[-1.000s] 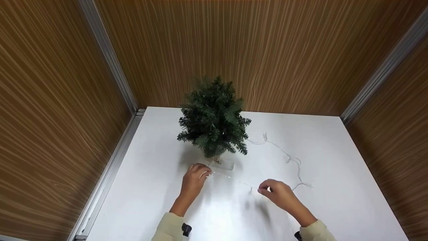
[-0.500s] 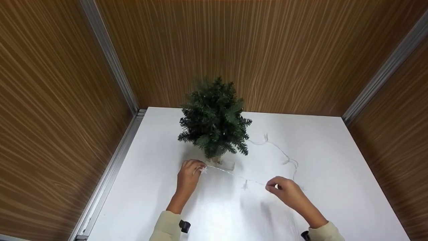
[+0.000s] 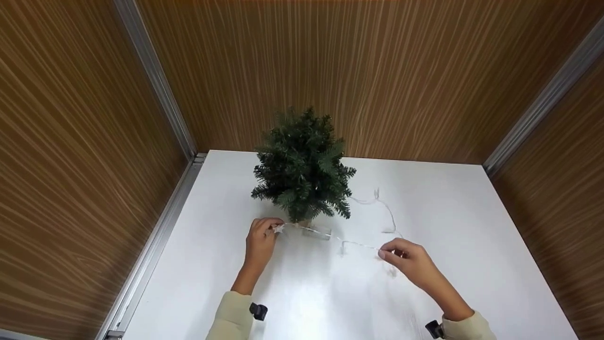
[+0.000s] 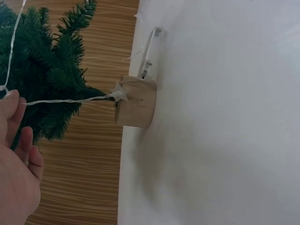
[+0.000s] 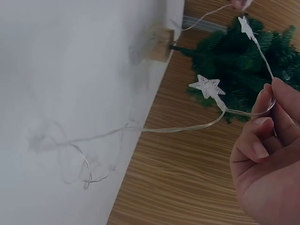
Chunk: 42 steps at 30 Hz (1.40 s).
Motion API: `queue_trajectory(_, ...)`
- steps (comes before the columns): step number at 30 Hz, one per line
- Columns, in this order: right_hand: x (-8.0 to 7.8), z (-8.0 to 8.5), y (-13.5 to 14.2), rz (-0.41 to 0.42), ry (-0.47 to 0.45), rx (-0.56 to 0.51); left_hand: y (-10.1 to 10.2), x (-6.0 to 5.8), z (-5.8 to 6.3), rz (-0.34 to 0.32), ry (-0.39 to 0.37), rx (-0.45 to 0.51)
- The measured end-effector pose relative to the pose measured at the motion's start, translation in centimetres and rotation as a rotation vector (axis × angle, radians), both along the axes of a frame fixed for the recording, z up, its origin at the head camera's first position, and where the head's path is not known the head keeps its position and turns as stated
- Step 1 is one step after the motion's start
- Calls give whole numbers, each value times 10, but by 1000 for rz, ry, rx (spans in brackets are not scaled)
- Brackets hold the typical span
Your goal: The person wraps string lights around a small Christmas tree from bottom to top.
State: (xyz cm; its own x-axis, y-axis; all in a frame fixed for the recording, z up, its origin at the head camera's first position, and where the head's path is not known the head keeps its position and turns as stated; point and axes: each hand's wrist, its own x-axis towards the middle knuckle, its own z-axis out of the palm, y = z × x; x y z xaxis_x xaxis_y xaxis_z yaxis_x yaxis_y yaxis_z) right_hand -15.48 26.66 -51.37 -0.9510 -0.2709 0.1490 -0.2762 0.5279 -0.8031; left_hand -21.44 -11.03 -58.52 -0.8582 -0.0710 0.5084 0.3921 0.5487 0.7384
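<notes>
A small green artificial Christmas tree stands upright on a round wooden base. A thin clear string of star lights stretches across the front of the tree between both hands. My left hand pinches it at the left of the base, close to a star. At the front right, my right hand pinches the wire between thumb and forefinger. Beside that hand, a clear star hangs from the wire in the right wrist view. Foliage hides where the string runs behind the tree.
A clear box-like piece lies by the base on the white table. More of the string trails on the table at the tree's right. Wood-grain panels wall the back and sides.
My left hand has moved left and farther forward, towards the tree's base. My right hand has moved right and forward, drawing the trailing string inward on the right. The tree has not moved.
</notes>
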Motion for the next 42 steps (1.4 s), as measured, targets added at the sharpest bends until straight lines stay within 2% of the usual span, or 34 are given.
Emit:
queue_trajectory(7, 3, 18, -4, -26, 85, -53, 0, -2, 4, 4, -27, 43)
queue_trajectory(14, 6, 36, -4, 3, 149, -98, 1, -5, 9, -1, -75, 111)
queue_trajectory(20, 10, 49, -12, 66, 261, -122, 1, -6, 9, -17, -101, 176)
queue_trajectory(26, 10, 52, -17, 139, 320, -136, -2, -6, 5, -29, -62, 160)
queue_trajectory(32, 7, 48, -19, 206, 366, -141, -5, -6, 2, -17, -101, 200)
queue_trajectory(36, 6, 51, -20, 199, 404, -166, -5, -8, 5, -14, -76, 208)
queue_trajectory(42, 4, 56, -23, 116, 445, -186, 0, -12, 11, -24, -18, 234)
